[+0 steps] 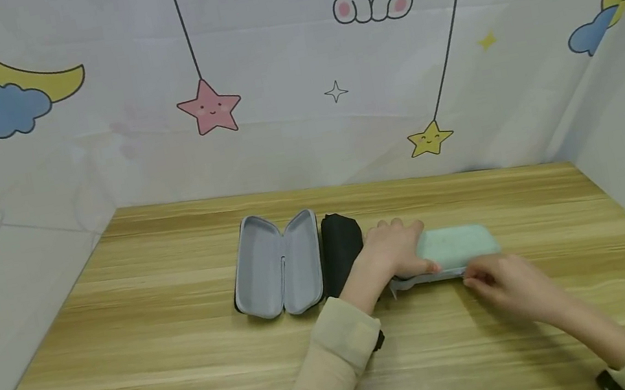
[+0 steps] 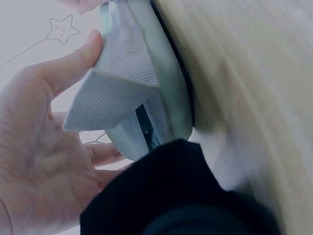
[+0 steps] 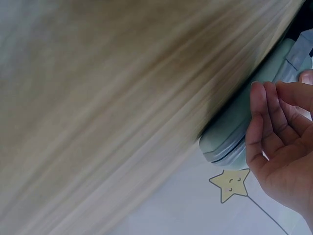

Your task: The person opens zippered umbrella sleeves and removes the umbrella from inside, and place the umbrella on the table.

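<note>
A mint-green zip case [image 1: 456,246] with a grey zipper band lies on the wooden table. Its left end is gripped by my left hand [image 1: 394,250], thumb on the near side and fingers over the back. At the case's near right edge, my right hand [image 1: 510,282] pinches at the zipper with thumb and fingertips together; the zipper pull itself is mostly hidden by them. A grey fabric tab [image 2: 112,95] sticks out from the case in the left wrist view, and a short stretch of zipper gapes beside it. The right wrist view shows the case's closed far end [image 3: 225,147].
Left of my hands, a grey-lined hard case [image 1: 263,270] stands spread apart like a book. Between the two cases lies a black cloth-like roll [image 1: 341,252], partly behind my left wrist. A printed cloth [image 1: 303,141] hangs round the table's back and sides.
</note>
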A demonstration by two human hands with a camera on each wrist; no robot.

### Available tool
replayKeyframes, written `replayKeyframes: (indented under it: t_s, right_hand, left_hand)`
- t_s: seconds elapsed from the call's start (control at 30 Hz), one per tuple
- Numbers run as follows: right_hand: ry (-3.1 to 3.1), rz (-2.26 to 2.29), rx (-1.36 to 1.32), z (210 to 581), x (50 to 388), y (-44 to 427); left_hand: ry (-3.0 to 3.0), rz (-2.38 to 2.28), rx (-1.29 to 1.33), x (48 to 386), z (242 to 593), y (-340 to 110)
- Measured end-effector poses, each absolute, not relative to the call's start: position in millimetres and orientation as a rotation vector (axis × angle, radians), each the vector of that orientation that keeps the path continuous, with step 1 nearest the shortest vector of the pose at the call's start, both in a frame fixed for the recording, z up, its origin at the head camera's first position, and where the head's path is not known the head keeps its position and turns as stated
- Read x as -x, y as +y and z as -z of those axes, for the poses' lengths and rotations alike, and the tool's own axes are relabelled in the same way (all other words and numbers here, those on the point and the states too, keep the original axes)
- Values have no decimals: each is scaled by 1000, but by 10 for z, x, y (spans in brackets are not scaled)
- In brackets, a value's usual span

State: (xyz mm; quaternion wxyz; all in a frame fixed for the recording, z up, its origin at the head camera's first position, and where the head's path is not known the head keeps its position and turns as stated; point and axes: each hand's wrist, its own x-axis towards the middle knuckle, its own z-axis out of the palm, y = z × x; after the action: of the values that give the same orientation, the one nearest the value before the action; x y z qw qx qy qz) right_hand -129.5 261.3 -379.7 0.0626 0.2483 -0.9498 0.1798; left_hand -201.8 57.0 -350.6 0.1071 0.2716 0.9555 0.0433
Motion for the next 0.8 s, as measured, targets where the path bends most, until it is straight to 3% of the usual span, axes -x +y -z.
replayKeyframes:
  t_s: [0.8]
  right_hand:
    - [-2876,-569,-820,3769,1311,2428]
  left_hand:
    - [2805,-145,-782,2007,3496,566]
